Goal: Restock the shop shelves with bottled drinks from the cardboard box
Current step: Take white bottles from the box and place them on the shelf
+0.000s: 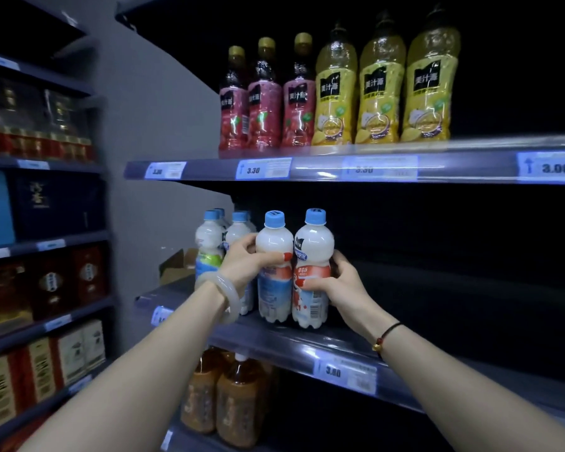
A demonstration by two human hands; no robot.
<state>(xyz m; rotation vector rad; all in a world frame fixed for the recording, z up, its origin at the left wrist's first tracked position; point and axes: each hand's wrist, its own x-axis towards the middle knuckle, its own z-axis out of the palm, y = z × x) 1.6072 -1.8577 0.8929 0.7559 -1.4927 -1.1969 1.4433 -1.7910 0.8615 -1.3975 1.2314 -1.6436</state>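
Observation:
Two white milk-drink bottles with blue caps stand side by side on the middle shelf (356, 345). My left hand (245, 261) grips the left bottle (274, 243) around its waist. The right bottle (314, 246) is held low on its red label by my right hand (338, 282). Both bottles are upright and touch each other. To their left stand several more of the same white bottles (209, 243). A cardboard box (177, 265) shows partly behind the shelf's left end.
The upper shelf (340, 169) carries three red juice bottles (265, 106) and three yellow ones (382, 89). Brown tea bottles (235, 399) fill the lower shelf. The middle shelf to the right of my hands is dark. Boxed goods line the left-hand shelving (46, 282).

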